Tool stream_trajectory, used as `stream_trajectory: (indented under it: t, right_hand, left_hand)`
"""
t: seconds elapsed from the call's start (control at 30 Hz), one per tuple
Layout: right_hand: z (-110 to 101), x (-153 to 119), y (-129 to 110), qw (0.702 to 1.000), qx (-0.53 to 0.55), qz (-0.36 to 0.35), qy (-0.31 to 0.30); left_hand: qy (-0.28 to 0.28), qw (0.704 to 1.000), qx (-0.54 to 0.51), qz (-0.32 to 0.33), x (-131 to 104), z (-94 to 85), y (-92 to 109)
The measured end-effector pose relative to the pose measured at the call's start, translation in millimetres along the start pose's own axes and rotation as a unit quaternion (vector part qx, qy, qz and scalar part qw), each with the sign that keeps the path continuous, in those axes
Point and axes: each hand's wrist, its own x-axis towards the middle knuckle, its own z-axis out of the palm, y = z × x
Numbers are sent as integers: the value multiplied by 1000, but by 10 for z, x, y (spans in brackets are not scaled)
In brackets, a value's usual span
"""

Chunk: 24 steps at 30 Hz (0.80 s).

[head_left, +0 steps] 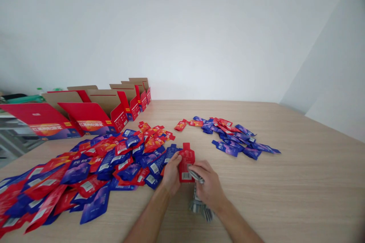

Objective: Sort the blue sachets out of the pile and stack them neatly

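Note:
My left hand (pixel 172 175) grips a red sachet (pixel 186 155) by its left edge, its barcode side facing me and its narrow neck pointing away. Bunched in my right hand (pixel 209 182) is a grey striped cloth (pixel 202 209), its loose end hanging below the fingers. The upper part of the cloth lies against the right side of the red sachet. Just left of my left hand spreads a large pile of red and blue sachets (pixel 105 165). Beyond my right hand lies a smaller group of red and blue sachets (pixel 228 136).
Several open red and blue cartons (pixel 97 121) stand in a row at the back left, flaps raised. The wooden table (pixel 299 174) meets a white wall (pixel 213 38) at the back. Green items (pixel 25 98) sit beyond the cartons at far left.

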Motion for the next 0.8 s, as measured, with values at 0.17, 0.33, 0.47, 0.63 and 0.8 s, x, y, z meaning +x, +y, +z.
stream_trajectory:
  t: [0.17, 0.33, 0.47, 0.63, 0.8]
  right_hand:
    - [-67, 13, 71, 991, 16, 85, 103]
    - [-14, 8, -25, 994, 54, 61, 70]
    - [52, -23, -8, 998, 47, 25, 41]
    - [105, -42, -34, 1000, 3, -19, -1]
    - [97, -18, -13, 999, -25, -26, -22]
  left_hand:
    - [-1, 999, 32, 11, -18, -29, -4]
    - [-3, 999, 37, 32, -18, -16, -119]
    - [-7, 1000, 5, -27, -65, 106, -168]
    - [-65, 995, -47, -56, -112, 169, -80]
    - [-62, 994, -38, -87, -82, 84, -82]
